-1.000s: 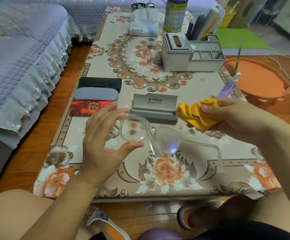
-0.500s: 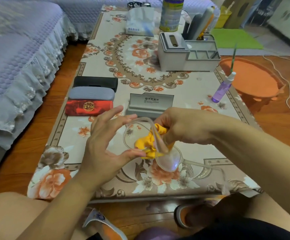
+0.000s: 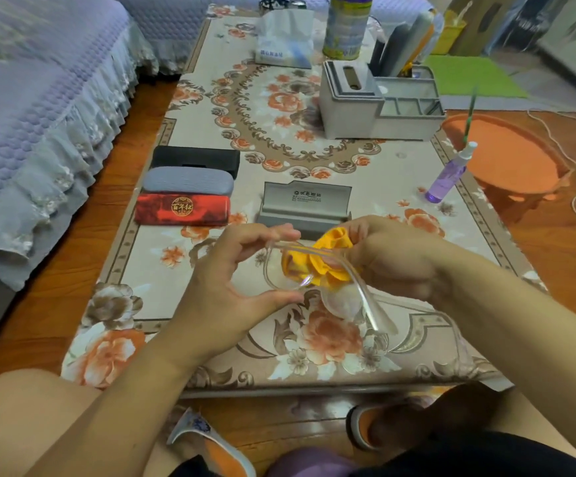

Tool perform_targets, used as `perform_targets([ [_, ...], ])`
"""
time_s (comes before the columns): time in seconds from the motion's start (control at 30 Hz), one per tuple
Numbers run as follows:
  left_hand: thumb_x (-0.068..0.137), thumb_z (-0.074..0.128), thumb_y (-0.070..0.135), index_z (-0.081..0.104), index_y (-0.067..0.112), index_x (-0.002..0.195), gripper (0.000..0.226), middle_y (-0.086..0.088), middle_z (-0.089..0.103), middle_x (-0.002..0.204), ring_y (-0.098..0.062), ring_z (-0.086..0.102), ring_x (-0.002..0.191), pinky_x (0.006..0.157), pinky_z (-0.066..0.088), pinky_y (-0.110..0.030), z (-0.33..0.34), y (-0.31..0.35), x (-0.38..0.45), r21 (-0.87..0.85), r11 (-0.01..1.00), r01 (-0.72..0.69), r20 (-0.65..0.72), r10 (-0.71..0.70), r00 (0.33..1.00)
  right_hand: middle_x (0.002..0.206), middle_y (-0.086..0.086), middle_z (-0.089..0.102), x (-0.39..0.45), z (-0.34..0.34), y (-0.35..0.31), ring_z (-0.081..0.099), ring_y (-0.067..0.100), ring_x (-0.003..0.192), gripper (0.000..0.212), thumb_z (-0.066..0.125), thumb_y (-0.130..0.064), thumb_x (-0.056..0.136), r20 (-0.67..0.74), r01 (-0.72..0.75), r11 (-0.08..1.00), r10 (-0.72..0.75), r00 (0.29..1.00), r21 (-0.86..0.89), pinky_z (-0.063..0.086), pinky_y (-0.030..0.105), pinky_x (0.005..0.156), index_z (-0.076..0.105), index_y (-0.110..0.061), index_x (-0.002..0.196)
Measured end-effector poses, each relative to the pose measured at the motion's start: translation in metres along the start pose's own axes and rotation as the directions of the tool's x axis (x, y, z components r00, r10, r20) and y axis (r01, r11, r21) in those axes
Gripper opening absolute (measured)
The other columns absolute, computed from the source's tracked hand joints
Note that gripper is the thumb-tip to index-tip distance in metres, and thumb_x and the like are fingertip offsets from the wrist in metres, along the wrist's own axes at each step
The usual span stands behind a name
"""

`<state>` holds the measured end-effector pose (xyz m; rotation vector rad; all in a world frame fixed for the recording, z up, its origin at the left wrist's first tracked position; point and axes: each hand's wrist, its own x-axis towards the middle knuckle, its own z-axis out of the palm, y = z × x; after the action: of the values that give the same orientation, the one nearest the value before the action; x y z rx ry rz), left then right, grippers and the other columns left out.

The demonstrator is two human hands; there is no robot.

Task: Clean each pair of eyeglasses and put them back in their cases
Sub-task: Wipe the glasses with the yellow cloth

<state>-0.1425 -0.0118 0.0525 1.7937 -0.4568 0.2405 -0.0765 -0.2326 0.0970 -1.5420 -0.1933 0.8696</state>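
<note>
A pair of clear-framed eyeglasses (image 3: pixel 343 301) hangs above the near half of the table. My left hand (image 3: pixel 231 287) pinches the rim of one lens between thumb and fingers. My right hand (image 3: pixel 393 256) grips a crumpled yellow cloth (image 3: pixel 327 259) and presses it against that lens. Behind the hands an open grey case (image 3: pixel 305 204) stands on the table. Three closed cases lie at the left: black (image 3: pixel 195 160), grey (image 3: pixel 188 180) and red (image 3: pixel 181 208).
A purple spray bottle (image 3: pixel 448 177) stands near the table's right edge (image 3: pixel 479 215). A grey tissue box and organiser (image 3: pixel 379 105), a tin can (image 3: pixel 346 25) and a tissue pack (image 3: pixel 284 39) fill the far end. An orange basin (image 3: pixel 506 156) sits on the floor to the right, a bed (image 3: pixel 31 108) to the left.
My right hand brought the yellow cloth from the right over to the glasses and now rubs it on the lens. My left hand tilted the frame, so the temple arms point toward me.
</note>
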Motion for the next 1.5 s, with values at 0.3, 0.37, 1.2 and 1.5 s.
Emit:
perform_targets([
  [0.3, 0.072, 0.091, 0.025, 0.046, 0.036, 0.121, 0.067, 0.019, 0.064, 0.132, -0.017, 0.062, 0.127, 0.101, 0.051, -0.052, -0.010, 0.002, 0.002, 0.048, 0.999, -0.018, -0.215, 0.027, 0.976, 0.106, 0.010, 0.074, -0.006, -0.055, 0.016, 0.069, 0.030, 0.105, 0.015, 0.068, -0.021, 0.094, -0.612, -0.102, 0.977, -0.034, 0.790, -0.186, 0.056, 0.039, 0.092, 0.072, -0.011, 0.104],
  [0.37, 0.073, 0.090, 0.024, 0.046, 0.035, 0.121, 0.066, 0.022, 0.064, 0.131, -0.015, 0.061, 0.127, 0.103, 0.052, -0.042, -0.012, 0.001, 0.002, 0.065, 0.998, -0.020, -0.237, 0.035, 0.971, 0.103, 0.004, 0.069, -0.010, -0.058, 0.016, 0.066, 0.027, 0.100, 0.019, 0.069, -0.023, 0.092, -0.650, -0.178, 0.912, -0.117, 0.751, -0.370, 0.054, 0.036, 0.080, 0.072, -0.018, 0.110],
  [1.2, 0.068, 0.089, 0.032, 0.051, 0.029, 0.124, 0.067, -0.012, 0.064, 0.133, -0.032, 0.062, 0.125, 0.107, 0.045, -0.062, -0.008, -0.008, -0.002, -0.031, 0.997, 0.064, -0.162, -0.068, 0.984, 0.090, 0.001, 0.071, -0.008, -0.030, -0.038, 0.062, 0.021, 0.087, 0.027, 0.059, -0.041, 0.100, -0.530, 0.006, 0.695, -0.554, 0.641, -0.719, 0.050, 0.036, 0.073, 0.074, -0.020, 0.092],
  [1.5, 0.070, 0.087, 0.028, 0.049, 0.020, 0.127, 0.070, 0.004, 0.069, 0.127, -0.025, 0.065, 0.122, 0.097, 0.050, -0.065, -0.021, -0.007, 0.000, 0.025, 0.998, 0.053, -0.175, -0.047, 0.984, 0.119, -0.003, 0.074, -0.036, -0.010, -0.013, 0.067, 0.017, 0.117, 0.048, 0.061, -0.058, 0.087, -0.027, 0.126, 0.925, -0.146, 0.989, -0.358, 0.044, 0.048, 0.108, 0.081, -0.017, 0.099],
])
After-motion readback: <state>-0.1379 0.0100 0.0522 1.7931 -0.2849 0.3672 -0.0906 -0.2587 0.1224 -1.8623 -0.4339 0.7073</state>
